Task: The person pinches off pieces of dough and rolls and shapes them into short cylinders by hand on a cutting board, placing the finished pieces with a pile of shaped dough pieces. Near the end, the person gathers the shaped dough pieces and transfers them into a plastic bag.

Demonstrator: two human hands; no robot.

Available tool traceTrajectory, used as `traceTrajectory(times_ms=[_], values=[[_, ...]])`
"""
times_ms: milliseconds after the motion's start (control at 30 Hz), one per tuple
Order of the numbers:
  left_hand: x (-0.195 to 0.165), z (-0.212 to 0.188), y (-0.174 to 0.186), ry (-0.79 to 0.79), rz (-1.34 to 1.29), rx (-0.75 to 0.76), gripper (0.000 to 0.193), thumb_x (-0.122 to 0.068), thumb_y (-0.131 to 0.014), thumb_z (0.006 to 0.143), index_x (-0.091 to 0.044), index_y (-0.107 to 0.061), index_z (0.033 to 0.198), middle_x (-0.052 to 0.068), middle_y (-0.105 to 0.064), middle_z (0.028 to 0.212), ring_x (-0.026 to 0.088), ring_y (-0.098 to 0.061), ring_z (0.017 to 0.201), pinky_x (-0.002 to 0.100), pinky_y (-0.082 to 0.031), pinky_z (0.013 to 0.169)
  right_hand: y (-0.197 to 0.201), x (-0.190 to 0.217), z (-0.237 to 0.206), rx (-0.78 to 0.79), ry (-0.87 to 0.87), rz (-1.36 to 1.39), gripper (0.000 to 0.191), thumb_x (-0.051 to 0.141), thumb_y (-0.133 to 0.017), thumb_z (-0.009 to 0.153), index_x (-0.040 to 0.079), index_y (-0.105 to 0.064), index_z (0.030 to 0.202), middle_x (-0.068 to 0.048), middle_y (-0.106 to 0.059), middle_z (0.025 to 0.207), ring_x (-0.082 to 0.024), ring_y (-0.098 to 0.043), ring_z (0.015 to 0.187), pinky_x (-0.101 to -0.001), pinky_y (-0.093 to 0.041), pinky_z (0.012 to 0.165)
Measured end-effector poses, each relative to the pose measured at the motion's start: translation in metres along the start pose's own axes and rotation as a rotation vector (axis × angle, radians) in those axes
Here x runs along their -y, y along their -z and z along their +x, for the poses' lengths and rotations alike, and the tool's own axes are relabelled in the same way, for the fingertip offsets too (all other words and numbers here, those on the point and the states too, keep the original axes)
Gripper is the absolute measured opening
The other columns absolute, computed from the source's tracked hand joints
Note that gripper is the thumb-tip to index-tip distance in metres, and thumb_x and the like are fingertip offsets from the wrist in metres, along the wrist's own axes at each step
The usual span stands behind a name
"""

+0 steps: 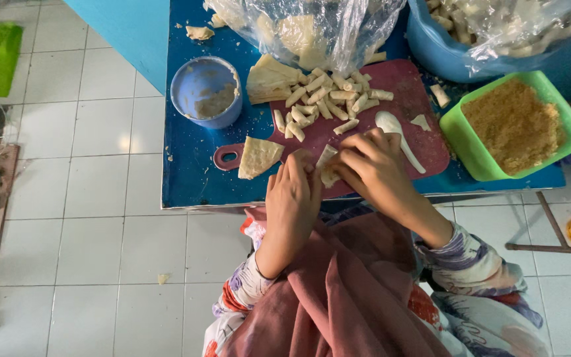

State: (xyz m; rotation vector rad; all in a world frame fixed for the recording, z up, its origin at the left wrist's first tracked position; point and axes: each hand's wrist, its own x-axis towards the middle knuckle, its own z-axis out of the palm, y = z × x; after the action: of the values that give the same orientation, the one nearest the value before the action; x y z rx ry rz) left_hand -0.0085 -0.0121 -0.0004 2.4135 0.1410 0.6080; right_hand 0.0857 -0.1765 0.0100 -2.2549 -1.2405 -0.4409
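Observation:
My left hand (pixel 292 195) and my right hand (pixel 371 165) meet over the near edge of a dark red cutting board (pixel 418 106). Both pinch a small pale pastry wrapper (pixel 327 165) that is partly folded between my fingers. A loose triangular wrapper (pixel 257 157) lies just left of my left hand. A white spoon (pixel 394 129) rests on the board beside my right hand. Several finished small rolls (pixel 325 102) are piled further up the board, next to a stack of wrappers (pixel 269 79).
A blue cup (pixel 206 89) with paste stands at the left of the blue table (pixel 193 172). A green tub of brown crumbs (pixel 513 122) sits right. A plastic bag of wrappers (pixel 305 26) and a blue basin (pixel 490 39) are behind. White tiled floor lies left.

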Motion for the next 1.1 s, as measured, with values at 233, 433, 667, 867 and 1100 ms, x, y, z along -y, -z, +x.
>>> traceTrajectory(times_ms=[233, 433, 667, 867, 1100], values=[[-0.003, 0.003, -0.004, -0.042, -0.106, -0.045, 0.029, -0.01, -0.067, 0.097, -0.004, -0.051, 0.121, 0.011, -0.071, 0.098, 0.031, -0.071, 0.087, 0.04, -0.054, 0.073, 0.011, 0.005, -0.012, -0.029, -0.135, -0.235, 0.012, 0.017, -0.078, 0.09, 0.012, -0.072, 0.099, 0.0, -0.063, 0.106, -0.026, -0.053, 0.103, -0.0443, -0.034, 0.085], [-0.007, 0.002, 0.0, -0.046, -0.189, -0.021, 0.021, -0.007, -0.066, 0.101, -0.003, -0.053, 0.117, 0.011, -0.071, 0.102, 0.032, -0.072, 0.088, 0.039, -0.057, 0.071, 0.009, 0.009, -0.011, 0.03, -0.205, -0.108, 0.015, 0.017, -0.076, 0.091, 0.011, -0.068, 0.101, -0.003, -0.062, 0.099, -0.026, -0.054, 0.101, -0.0437, -0.035, 0.085], [-0.01, 0.003, -0.006, -0.085, -0.038, -0.008, 0.018, -0.012, -0.069, 0.094, -0.005, -0.055, 0.102, 0.01, -0.066, 0.096, 0.033, -0.066, 0.089, 0.042, -0.053, 0.074, 0.006, 0.009, -0.006, 0.03, -0.187, -0.095, 0.017, 0.017, -0.077, 0.088, 0.009, -0.064, 0.096, -0.003, -0.065, 0.094, -0.027, -0.055, 0.098, -0.0447, -0.035, 0.085], [-0.008, 0.002, -0.007, -0.107, -0.029, -0.006, 0.019, -0.014, -0.069, 0.096, -0.004, -0.054, 0.102, 0.011, -0.065, 0.097, 0.033, -0.064, 0.09, 0.042, -0.052, 0.075, 0.004, 0.008, -0.006, 0.018, -0.177, 0.122, 0.016, 0.015, -0.077, 0.089, 0.011, -0.068, 0.102, 0.002, -0.069, 0.095, -0.023, -0.058, 0.097, -0.0438, -0.034, 0.09], [-0.004, 0.011, 0.018, -0.224, -0.047, 0.125, 0.024, -0.019, -0.074, 0.092, -0.006, -0.061, 0.109, 0.01, -0.065, 0.094, 0.032, -0.063, 0.09, 0.042, -0.052, 0.078, 0.007, 0.002, -0.012, 0.029, -0.005, 0.104, 0.022, 0.008, -0.073, 0.09, 0.01, -0.072, 0.112, -0.002, -0.07, 0.111, -0.024, -0.058, 0.103, -0.042, -0.037, 0.09]])
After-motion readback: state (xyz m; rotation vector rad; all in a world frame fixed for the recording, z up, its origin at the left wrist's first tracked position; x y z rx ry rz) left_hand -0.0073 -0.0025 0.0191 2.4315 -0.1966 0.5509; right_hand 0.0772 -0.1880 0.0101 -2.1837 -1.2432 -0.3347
